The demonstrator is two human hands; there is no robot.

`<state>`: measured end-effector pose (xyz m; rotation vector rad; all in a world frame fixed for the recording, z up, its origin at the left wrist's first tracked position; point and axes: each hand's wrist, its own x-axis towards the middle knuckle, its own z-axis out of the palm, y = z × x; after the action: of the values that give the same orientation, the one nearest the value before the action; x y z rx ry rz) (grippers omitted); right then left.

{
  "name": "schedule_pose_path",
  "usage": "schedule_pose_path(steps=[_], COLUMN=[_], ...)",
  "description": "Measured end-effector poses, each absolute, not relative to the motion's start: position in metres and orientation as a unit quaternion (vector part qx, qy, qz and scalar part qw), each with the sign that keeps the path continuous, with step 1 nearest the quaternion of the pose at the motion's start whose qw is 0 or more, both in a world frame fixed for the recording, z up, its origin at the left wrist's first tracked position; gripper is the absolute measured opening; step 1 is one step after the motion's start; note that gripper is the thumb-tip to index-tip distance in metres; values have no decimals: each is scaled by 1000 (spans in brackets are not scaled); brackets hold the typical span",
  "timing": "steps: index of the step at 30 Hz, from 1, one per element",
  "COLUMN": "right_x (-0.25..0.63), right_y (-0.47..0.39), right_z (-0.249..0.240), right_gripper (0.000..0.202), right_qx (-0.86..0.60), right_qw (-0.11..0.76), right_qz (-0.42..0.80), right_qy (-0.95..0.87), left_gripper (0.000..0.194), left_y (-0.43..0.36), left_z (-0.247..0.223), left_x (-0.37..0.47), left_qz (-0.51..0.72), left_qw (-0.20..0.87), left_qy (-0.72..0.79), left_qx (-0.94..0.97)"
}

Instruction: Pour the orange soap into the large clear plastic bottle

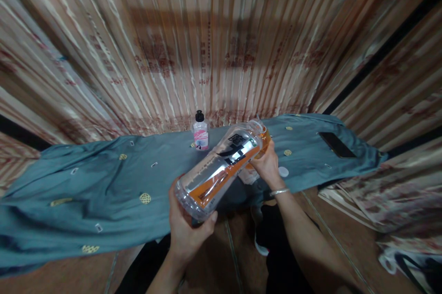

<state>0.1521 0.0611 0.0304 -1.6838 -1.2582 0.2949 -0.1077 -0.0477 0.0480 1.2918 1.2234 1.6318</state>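
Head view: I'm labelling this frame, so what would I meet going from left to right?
Small pink-labelled bottle, right hand, white disc, dark phone-like slab. Left hand and large clear bottle overlap others, so are omitted.

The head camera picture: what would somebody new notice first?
Probably the big clear bottle, tilted in the middle, the left hand at its base and the right hand holding an amber thing by the bottle's neck. Next, the little pink-labelled bottle behind it on the cloth, then the dark slab on the right.
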Motion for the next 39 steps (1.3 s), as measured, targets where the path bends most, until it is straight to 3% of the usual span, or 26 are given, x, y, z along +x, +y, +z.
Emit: schedule_pose_path(steps=[39], right_x=[150], right_y=[60], right_z=[32], right_gripper=[95], right_qx=[-689], right_qw=[496], right_qz=[122], right_qy=[-515], left_gripper=[88], left_y=[-48], left_z=[48], left_x=[-107], left_qz=[637], left_qw=[339], left_qy=[473], left_qx=[505])
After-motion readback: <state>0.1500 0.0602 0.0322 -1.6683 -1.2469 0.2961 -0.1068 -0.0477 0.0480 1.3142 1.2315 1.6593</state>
